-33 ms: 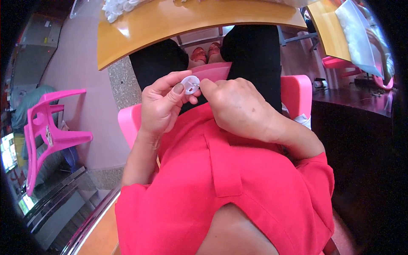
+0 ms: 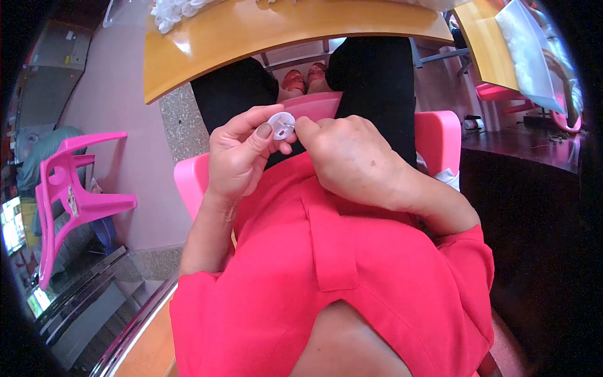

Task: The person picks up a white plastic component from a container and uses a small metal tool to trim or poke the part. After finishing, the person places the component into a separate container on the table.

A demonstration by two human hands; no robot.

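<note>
My left hand (image 2: 242, 147) pinches a small round white plastic cap (image 2: 281, 125) between thumb and fingers. The cap's hollow side, with a thin bar and a small dark slot, faces up. Close against its right edge is my right hand (image 2: 352, 154), back upward, with thumb and index finger pressed together. A tiny shiny tip shows at those fingertips beside the cap; what they grip is too small to make out. The other right fingers are curled under and hidden. Both hands are above my lap.
A wooden table (image 2: 301, 22) stands ahead, with a heap of white plastic pieces (image 2: 174, 12) at its far left. Below my hands is a pink container (image 2: 314, 103). A pink chair (image 2: 81, 182) stands at left. White pieces in a clear bag (image 2: 527, 53) lie at far right.
</note>
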